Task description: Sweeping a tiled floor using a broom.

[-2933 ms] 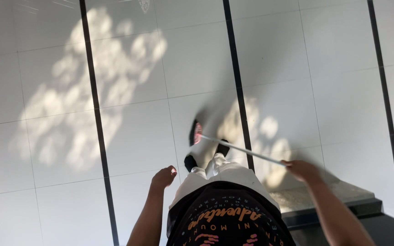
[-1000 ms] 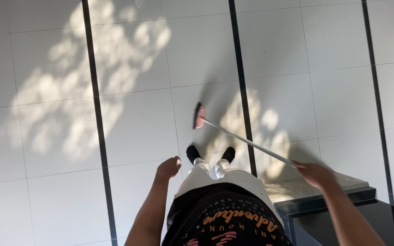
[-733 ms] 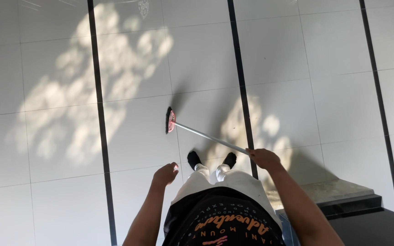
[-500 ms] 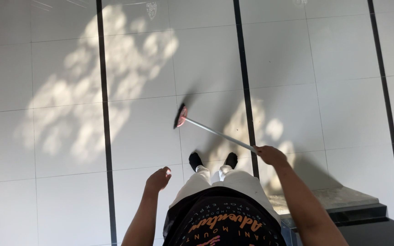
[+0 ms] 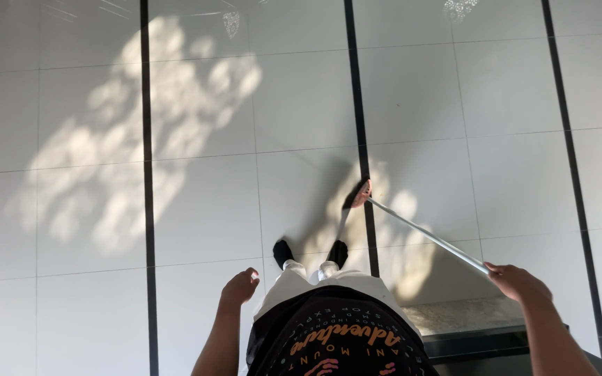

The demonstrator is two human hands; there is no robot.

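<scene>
My right hand [image 5: 518, 282] grips the end of a long thin silvery handle [image 5: 426, 235] at the lower right. The handle runs up and left to a small broom head [image 5: 357, 194] with a pinkish edge, resting on the white tiled floor [image 5: 301, 104] just ahead of my feet. My left hand [image 5: 240, 286] hangs free at my side with loosely curled fingers and holds nothing. My black shoes [image 5: 283, 249] and white trousers show below the broom head, above a black shirt with orange print.
Dark lines [image 5: 146, 174] run across the pale floor tiles. Dappled sunlight patches [image 5: 141, 139] lie on the left and around the broom head. A dark step or ledge with a stone-like top [image 5: 468, 320] sits at the lower right.
The broom head has swung from the left of the dark floor line back to the right, and my right hand has moved out to the right. The left hand has stayed by my side.
</scene>
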